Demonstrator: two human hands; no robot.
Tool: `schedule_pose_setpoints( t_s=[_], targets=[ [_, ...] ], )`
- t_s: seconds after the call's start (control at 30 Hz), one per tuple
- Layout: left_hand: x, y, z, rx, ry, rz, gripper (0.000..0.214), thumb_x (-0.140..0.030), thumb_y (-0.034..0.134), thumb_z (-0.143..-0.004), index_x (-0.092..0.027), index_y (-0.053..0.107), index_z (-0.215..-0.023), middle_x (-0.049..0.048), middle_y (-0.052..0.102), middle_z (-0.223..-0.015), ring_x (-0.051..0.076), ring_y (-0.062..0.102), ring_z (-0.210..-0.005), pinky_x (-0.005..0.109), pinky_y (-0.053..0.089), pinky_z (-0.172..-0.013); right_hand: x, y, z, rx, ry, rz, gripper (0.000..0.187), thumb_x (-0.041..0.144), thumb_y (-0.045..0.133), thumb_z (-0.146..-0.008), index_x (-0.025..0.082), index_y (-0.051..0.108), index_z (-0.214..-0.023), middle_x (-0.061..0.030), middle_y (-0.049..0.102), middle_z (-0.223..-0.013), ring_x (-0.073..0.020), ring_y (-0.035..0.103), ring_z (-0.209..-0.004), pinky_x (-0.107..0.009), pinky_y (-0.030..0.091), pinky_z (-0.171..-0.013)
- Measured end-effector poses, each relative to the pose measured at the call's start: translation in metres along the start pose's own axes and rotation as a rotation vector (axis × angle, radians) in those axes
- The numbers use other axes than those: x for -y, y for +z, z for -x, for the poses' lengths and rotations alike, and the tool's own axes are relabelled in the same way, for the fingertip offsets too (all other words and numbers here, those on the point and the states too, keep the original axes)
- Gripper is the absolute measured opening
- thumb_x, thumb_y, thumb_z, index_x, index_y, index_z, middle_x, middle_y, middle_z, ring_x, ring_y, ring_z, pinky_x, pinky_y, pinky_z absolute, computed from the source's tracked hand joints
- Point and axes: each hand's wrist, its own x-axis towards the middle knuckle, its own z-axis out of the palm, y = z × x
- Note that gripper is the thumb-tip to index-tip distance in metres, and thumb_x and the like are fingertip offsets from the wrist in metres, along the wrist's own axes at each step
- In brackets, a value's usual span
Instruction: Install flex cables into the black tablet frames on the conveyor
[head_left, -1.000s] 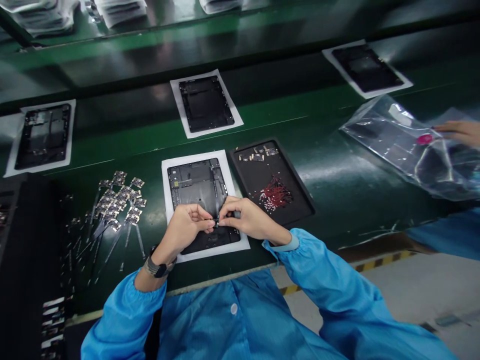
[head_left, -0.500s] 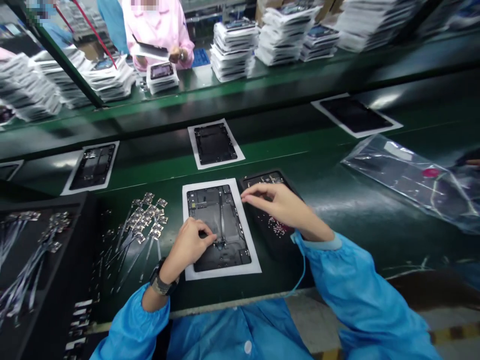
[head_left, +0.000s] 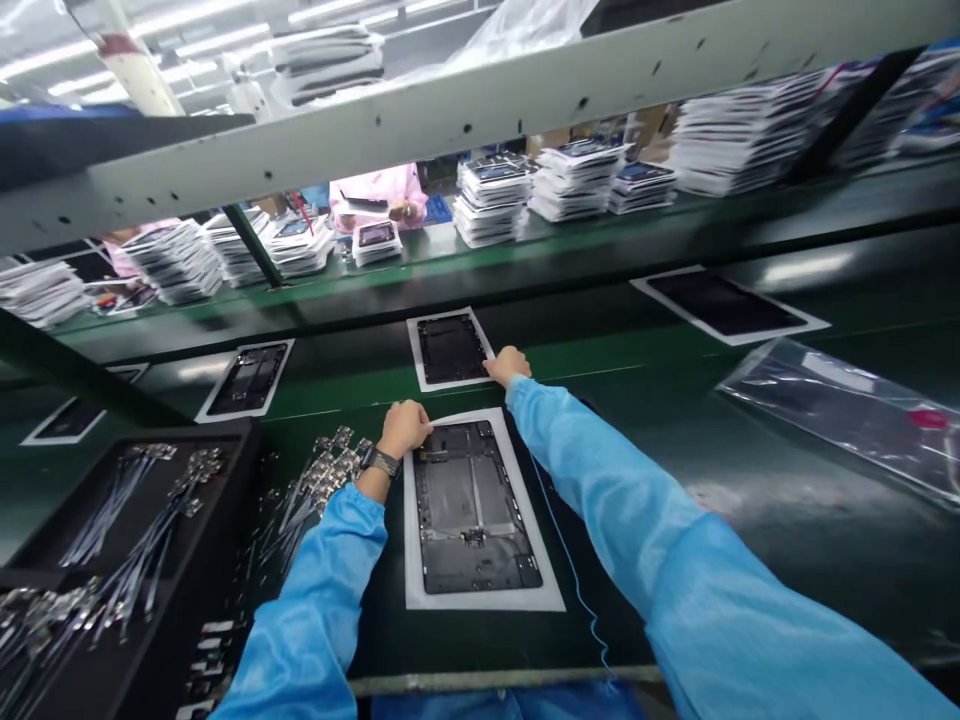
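A black tablet back housing (head_left: 454, 490) lies on a white sheet (head_left: 551, 597) in front of me, with a small circuit board and flat cable inside it. My left hand (head_left: 405, 428) is closed, its thumb and fingertips pinching the top left corner of that sheet. Farther off, my right hand (head_left: 508, 364) reaches over to a second tablet housing (head_left: 452, 347) on its own white sheet (head_left: 415, 340). The fingers there are closed at this sheet's lower right edge. My right sleeve covers the place right of the near housing.
Small boards with cables (head_left: 334, 468) lie left of the near sheet, beside a black tray (head_left: 251, 440) holding more. More housings on sheets, such as one (head_left: 247, 380) at left, rest beyond. A clear plastic bag (head_left: 832, 400) lies right. Across the bench, a person in pink (head_left: 386, 185) handles a panel.
My left hand has moved from the small board to the near sheet's top corner. My right hand has reached forward from beside the near housing to the farther sheet. The view has tilted up.
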Motion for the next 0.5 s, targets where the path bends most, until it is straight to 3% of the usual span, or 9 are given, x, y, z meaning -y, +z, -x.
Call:
schedule_pose_setpoints(
  t_s=[0.13,0.33,0.5],
  targets=[
    [0.005,0.001,-0.003,-0.011,0.031,0.078,0.012,-0.015,0.073,-0.073,-0.019,0.067,-0.063,0.0058,0.071,-0.077,0.022,0.062,-0.095,0.03,0.047,-0.084,0.004,0.005,-0.006,0.047,0.087,-0.125,0.031,0.032,0.064,-0.093,0.012,0.062,-0.117,-0.012,0.063,-0.123,-0.0235,0.063,-0.108,-0.044,0.053,-0.093],
    [0.005,0.005,-0.009,-0.037,0.021,0.225,0.006,-0.014,0.071,-0.076,-0.017,0.069,-0.071,0.0044,0.07,-0.074,0.018,0.064,-0.078,0.027,0.047,-0.072,0.016,0.007,-0.004,0.184,0.092,-0.404,0.035,0.033,0.063,-0.094,0.013,0.059,-0.122,-0.0122,0.061,-0.123,-0.0227,0.063,-0.104,-0.041,0.055,-0.088],
    [-0.005,0.017,-0.018,-0.05,0.012,0.292,0.001,-0.015,0.07,-0.08,-0.015,0.07,-0.08,0.0067,0.071,-0.081,0.017,0.066,-0.081,0.027,0.049,-0.075,0.035,0.0,0.006,0.351,0.099,-0.643,0.033,0.033,0.061,-0.095,0.015,0.058,-0.123,-0.0093,0.062,-0.12,-0.0211,0.064,-0.1,-0.041,0.057,-0.083]
  ],
)
